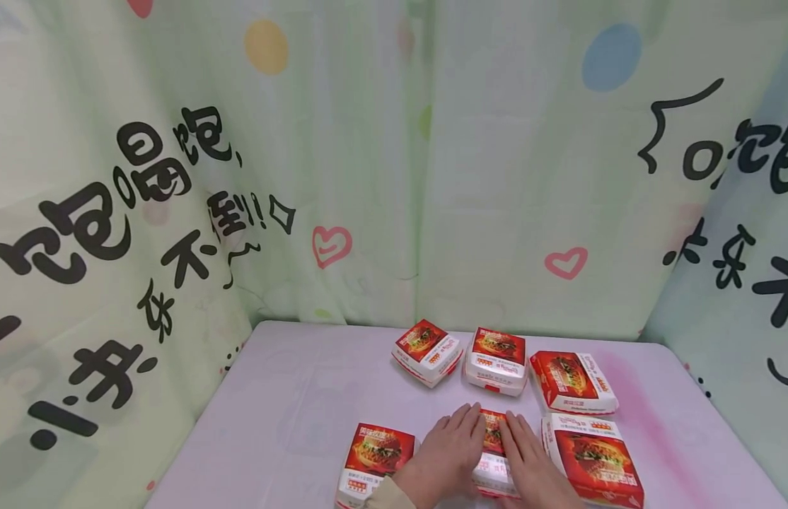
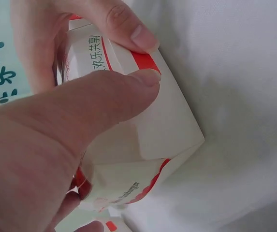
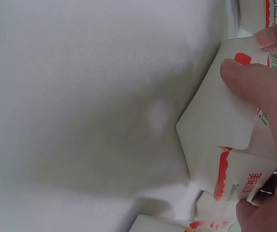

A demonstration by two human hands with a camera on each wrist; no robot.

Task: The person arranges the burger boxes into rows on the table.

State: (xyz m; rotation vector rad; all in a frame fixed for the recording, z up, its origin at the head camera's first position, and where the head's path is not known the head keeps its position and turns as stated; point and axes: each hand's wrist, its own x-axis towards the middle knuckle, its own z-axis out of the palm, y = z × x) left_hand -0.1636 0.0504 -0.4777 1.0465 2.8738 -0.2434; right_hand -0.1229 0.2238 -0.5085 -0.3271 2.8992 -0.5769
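Observation:
A red-and-white burger box (image 1: 494, 466) stands on the table between my two hands, its printed lid partly covered by fingers. My left hand (image 1: 448, 452) grips its left side, fingers over the lid's edge. On its right side, my right hand (image 1: 537, 470) grips it in much the same way. In the left wrist view, the left thumb (image 2: 128, 92) presses the white front flap of the box (image 2: 167, 125) beside a red tab. The right thumb (image 3: 244, 75) presses that same front face in the right wrist view, close to the left thumb's tip (image 3: 269, 38).
Another burger box (image 1: 375, 459) lies left of my left hand, and a larger one (image 1: 598, 459) lies right of my right hand. Behind are three more: left (image 1: 426, 352), middle (image 1: 496, 359) and right (image 1: 572, 382). A printed curtain (image 1: 368, 141) surrounds the pale table (image 1: 273, 424).

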